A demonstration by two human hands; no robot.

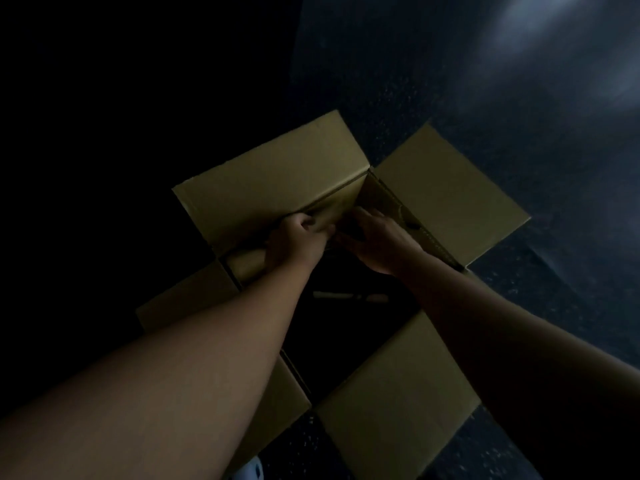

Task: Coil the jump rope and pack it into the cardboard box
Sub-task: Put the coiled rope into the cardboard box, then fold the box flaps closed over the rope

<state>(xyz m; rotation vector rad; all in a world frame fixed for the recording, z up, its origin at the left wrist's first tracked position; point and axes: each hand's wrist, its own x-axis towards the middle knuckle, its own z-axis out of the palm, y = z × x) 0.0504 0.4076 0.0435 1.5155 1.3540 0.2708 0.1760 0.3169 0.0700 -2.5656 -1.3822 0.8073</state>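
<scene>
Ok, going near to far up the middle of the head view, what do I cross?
Near box flap → dark box interior with a pale stick-like piece, maybe a rope handle, too dim to be sure → left hand and right hand close together over the far side of the opening → far flap → dark floor.

Very dim, soft-focus view; left side falls into blackness, faint bluish glare streaks the dark speckled floor upper right.

You see the cardboard box at frame center, plain brown, all four flaps folded outward, its inside dark. Low in that dark sits a pale stick-like shape, perhaps a jump rope handle; the rope itself you cannot make out.
</scene>
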